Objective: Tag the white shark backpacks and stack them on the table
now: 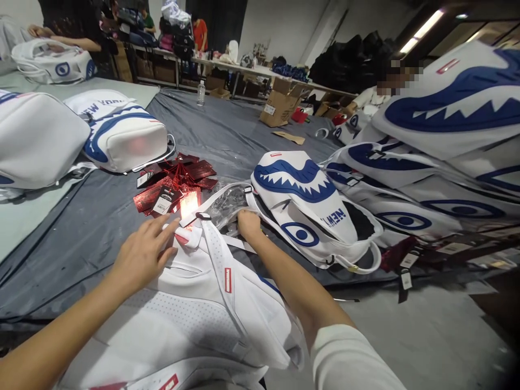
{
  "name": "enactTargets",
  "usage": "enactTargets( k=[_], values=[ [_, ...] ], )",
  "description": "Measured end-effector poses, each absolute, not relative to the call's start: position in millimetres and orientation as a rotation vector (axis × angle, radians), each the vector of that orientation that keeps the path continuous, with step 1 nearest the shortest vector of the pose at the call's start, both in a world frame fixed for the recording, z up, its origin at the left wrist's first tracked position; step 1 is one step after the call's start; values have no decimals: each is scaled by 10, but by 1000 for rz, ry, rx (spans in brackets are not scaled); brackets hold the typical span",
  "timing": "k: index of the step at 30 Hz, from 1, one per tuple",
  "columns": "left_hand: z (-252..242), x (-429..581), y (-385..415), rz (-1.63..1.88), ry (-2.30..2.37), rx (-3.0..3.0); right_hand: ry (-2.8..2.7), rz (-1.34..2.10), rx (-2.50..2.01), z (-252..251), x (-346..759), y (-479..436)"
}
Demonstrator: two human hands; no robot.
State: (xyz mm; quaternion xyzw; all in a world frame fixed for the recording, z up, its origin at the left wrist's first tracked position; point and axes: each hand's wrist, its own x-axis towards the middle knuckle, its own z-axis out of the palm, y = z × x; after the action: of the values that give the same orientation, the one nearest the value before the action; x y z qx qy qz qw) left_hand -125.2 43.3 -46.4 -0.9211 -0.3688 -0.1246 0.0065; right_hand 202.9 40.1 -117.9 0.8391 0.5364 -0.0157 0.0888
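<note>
White backpack [174, 309] at seven o'clock: steady its top with the left hand [142, 252], fingers loosely spread. Right hand [248, 224] at its one o'clock, curled tight, contents impossible to tell; lay the strap [221, 260] untwisted, clear of red tags [202, 170] at twelve.

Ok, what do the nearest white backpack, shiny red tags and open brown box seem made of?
White backpack: perhaps smooth synthetic leather or padded fabric, from soft folds. Shiny red tags: probably foil or plastic, given bright glints. Open brown box: likely cardboard, matte and stiff-sided.
</note>
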Motion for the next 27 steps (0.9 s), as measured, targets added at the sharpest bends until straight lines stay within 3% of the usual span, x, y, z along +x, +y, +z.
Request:
enactTargets(
  k=[9,15,27],
  values=[
    [-452,-1259,409,-391,-1185,-2879,1575,77,2537,-1135,2076,49],
    [-435,-1272,388,-405,-1179,-2871,1812,-33,2486,-1096,2012,-111],
    [-402,-1310,346,-461,-1183,-2876,1709,-313,2600,-1034,1948,-25]
  ],
)
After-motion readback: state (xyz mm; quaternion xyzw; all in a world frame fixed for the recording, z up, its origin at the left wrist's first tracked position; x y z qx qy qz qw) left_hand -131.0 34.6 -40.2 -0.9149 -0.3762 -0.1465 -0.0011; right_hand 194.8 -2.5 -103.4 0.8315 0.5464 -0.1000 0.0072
